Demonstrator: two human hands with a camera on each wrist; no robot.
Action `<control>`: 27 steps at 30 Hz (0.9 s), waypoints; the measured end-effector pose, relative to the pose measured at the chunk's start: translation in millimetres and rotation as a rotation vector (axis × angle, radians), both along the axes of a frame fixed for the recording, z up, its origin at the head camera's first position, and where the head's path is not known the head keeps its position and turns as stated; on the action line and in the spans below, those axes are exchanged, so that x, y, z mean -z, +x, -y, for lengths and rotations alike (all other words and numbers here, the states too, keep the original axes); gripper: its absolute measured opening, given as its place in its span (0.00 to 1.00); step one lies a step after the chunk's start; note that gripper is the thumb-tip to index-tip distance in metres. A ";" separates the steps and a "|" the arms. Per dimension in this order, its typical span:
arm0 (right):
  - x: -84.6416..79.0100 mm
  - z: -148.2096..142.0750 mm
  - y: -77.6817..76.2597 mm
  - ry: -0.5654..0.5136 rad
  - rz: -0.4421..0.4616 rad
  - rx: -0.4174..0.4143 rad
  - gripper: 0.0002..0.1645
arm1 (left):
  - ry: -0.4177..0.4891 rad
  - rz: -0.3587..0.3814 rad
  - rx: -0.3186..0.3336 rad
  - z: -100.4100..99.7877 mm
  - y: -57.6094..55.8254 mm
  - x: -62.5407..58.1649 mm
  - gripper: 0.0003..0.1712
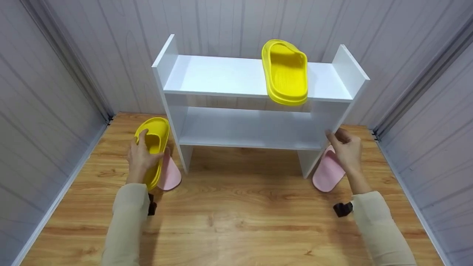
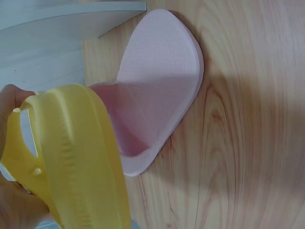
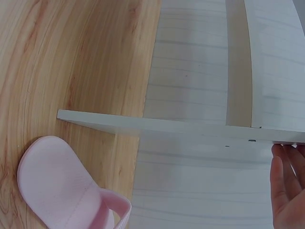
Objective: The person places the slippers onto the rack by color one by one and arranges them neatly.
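In the head view my left hand (image 1: 140, 157) grips a yellow slipper (image 1: 158, 129) by its sides, thumb on one side and fingers on the other. The slipper is held over a pink slipper (image 1: 170, 175), which lies on the floor by the shelf's left side; the left wrist view shows the yellow sole (image 2: 81, 152) in front of it. At the other side my right hand (image 1: 347, 149) touches the outer face of the white shelf's right panel (image 1: 327, 116) with its fingertips. Below that hand lies the second pink slipper (image 1: 327, 171), partly hidden by it.
Another yellow slipper (image 1: 288, 75) rests on the top board (image 1: 221, 74) of the two-tier rack, its end jutting over the front edge. A lower board (image 1: 244, 127) spans beneath. Panelled walls (image 1: 48, 111) stand behind and at both sides of the wooden floor (image 1: 236, 221).
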State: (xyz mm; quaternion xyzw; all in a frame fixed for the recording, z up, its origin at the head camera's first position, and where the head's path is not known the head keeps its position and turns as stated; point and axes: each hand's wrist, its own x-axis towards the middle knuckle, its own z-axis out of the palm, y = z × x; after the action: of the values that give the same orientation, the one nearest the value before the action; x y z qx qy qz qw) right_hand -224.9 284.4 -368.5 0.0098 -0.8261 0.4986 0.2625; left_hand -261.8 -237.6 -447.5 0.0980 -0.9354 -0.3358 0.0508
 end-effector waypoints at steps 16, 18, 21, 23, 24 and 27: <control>0.5 1.8 -2.5 0.009 -0.003 -0.009 0.18 | -0.110 0.032 0.193 24.0 13.0 -9.8 0.51; 0.2 1.9 -2.4 0.006 0.004 -0.009 0.18 | -0.122 0.032 0.216 26.2 14.4 -11.1 0.51; -0.4 2.5 -1.8 0.000 0.013 -0.010 0.19 | -0.137 0.038 0.255 28.8 16.3 -12.8 0.50; -1.0 3.0 -1.4 0.002 0.018 -0.008 0.19 | -0.145 0.043 0.282 30.3 18.1 -13.8 0.51; -1.3 3.3 -1.3 0.003 0.020 -0.007 0.19 | -0.145 0.049 0.295 30.8 19.1 -14.5 0.51; -1.6 3.1 -1.5 0.007 0.018 -0.004 0.19 | -0.141 0.075 0.331 33.2 22.7 -16.2 0.51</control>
State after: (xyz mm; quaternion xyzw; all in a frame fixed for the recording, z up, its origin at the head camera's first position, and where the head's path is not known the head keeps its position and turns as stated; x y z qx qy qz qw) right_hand -226.3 281.3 -366.9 0.0079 -0.8300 0.4965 0.2539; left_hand -239.1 -270.7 -431.4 -0.0486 -0.9612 -0.2693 -0.0335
